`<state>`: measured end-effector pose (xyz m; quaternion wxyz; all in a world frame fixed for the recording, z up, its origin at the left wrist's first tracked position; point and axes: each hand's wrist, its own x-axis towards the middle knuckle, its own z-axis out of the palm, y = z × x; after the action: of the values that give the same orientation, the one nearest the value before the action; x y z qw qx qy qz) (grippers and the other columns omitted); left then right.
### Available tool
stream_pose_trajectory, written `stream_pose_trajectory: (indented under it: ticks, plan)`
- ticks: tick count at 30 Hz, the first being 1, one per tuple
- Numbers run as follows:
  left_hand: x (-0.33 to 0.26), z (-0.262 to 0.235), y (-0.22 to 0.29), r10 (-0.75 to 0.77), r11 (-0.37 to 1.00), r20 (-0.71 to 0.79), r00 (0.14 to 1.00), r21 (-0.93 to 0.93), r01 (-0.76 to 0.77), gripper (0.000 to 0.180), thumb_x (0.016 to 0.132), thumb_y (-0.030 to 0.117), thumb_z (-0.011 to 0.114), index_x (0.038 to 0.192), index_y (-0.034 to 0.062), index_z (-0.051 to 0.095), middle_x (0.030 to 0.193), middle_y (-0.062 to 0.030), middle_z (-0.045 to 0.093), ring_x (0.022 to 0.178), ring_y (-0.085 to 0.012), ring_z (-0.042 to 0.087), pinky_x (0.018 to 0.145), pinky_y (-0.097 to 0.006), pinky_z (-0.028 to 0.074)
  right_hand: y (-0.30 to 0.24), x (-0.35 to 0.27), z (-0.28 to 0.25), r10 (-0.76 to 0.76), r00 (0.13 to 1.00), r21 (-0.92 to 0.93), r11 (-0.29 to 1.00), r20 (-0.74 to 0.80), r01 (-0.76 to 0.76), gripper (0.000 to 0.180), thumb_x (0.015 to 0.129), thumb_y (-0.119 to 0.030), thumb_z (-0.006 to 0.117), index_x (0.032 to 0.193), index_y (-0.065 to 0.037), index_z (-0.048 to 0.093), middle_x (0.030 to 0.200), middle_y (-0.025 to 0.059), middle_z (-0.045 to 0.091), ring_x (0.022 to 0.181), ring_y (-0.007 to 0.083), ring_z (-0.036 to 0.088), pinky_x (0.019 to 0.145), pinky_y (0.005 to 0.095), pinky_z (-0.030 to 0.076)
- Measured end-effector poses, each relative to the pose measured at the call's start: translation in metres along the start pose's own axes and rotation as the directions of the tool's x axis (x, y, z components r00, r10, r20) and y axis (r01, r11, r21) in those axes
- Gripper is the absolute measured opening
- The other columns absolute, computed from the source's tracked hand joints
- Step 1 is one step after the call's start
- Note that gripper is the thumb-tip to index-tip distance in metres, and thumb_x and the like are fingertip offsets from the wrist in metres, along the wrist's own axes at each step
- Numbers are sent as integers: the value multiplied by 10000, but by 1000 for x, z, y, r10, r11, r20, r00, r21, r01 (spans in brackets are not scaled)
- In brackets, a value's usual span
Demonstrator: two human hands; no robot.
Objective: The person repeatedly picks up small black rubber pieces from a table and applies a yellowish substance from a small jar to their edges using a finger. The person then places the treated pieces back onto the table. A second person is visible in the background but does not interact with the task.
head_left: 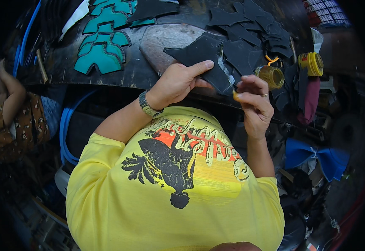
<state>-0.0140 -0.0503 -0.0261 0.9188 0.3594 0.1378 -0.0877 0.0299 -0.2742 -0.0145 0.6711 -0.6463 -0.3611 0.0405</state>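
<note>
My left hand (179, 82), with a watch on its wrist, grips a black cut-out sheet piece (203, 56), thumb on top and fingers beneath. A shiny, wet-looking pale strip (224, 67) runs along the right edge of that piece. At the strip's lower end, my right hand (255, 102) pinches a small glue brush (235, 95). Only its yellowish part shows, and the fingers hide the rest. Just right of this hand stands an open jar (271, 78) with amber, glue-like contents.
Stacked black pieces (249, 25) lie at the back right of the dark table (136, 75). Overlapping teal pieces (98, 56) lie on the left. A yellow container (312, 64) is at the right edge. Another person's arm (13, 90) shows at far left.
</note>
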Motion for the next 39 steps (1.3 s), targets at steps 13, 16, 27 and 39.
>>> stream_pose_trajectory:
  ticks: [13, 16, 27, 39]
  plan:
    - [1, 5, -1, 25, 1000, -32, 999, -5, -25, 274, 1005, 122, 585, 1144, -104, 654, 1105, -181, 696, 965, -239, 711, 832, -329, 610, 1, 1, 11, -377, 911, -782, 512, 168, 356, 470, 712, 67, 727, 1127, -151, 764, 1110, 102, 616, 947, 276, 588, 811, 394, 482]
    - [3, 3, -3, 36, 999, -39, 999, 11, -36, 270, 1009, 122, 576, 1149, -94, 657, 1110, -171, 697, 974, -226, 708, 837, -326, 607, 5, -2, 13, -374, 892, -775, 474, 252, 418, 449, 706, 59, 713, 1103, -145, 765, 1079, 78, 608, 903, 259, 577, 772, 396, 467]
    - [-7, 9, -7, 421, 634, 8, 907, 712, -301, 270, 1028, 172, 558, 1190, -11, 673, 1161, -77, 690, 996, -148, 666, 862, -290, 543, -2, 5, 25, -25, 987, -201, 980, -156, -7, 1077, 779, 11, 763, 1575, -60, 40, 1165, 147, 589, 985, 196, 576, 909, 342, 458]
    - [-16, -13, 22, 512, 579, 218, 831, 626, -522, 295, 885, 93, 745, 1141, -13, 644, 1047, -46, 690, 964, -97, 636, 870, -263, 513, -10, 30, 40, 310, 941, 80, 950, -133, -302, 871, 789, 117, 581, 1559, -77, 222, 935, 56, 612, 895, 101, 589, 855, 239, 468]
